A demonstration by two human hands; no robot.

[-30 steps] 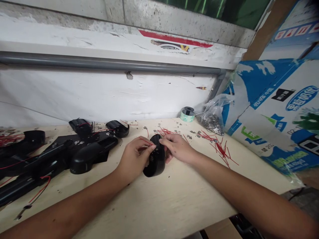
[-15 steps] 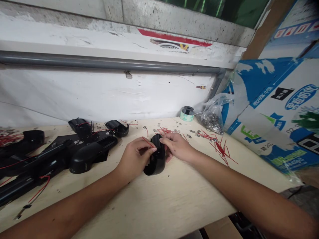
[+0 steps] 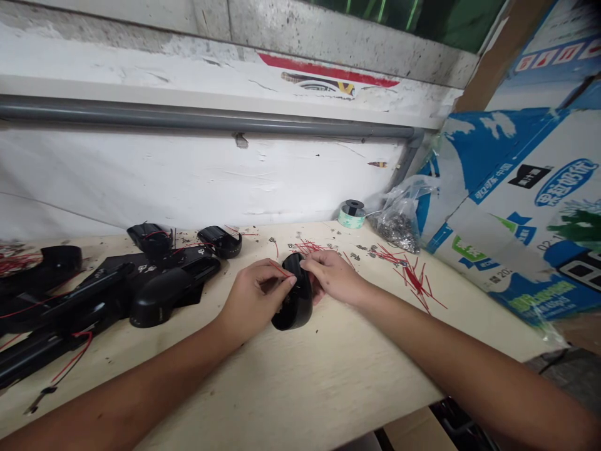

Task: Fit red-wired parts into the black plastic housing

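Note:
A glossy black curved housing (image 3: pixel 297 310) is held upright between both hands, over the middle of the wooden table. My left hand (image 3: pixel 256 297) pinches a thin red wire (image 3: pixel 280 269) between thumb and forefinger, at the housing's left side near its upper part. On the other side, my right hand (image 3: pixel 328 274) grips the housing's upper right edge, its thumb on top and its other fingers behind. The wire's end inside the housing is too small to make out.
Several black housings (image 3: pixel 154 297) lie at the left. Loose red wires (image 3: pixel 416 282) and small metal pieces are scattered behind and to the right. A tape roll (image 3: pixel 352 216), a bag of metal parts (image 3: pixel 399 228) and a carton (image 3: pixel 516 207) stand at the back right.

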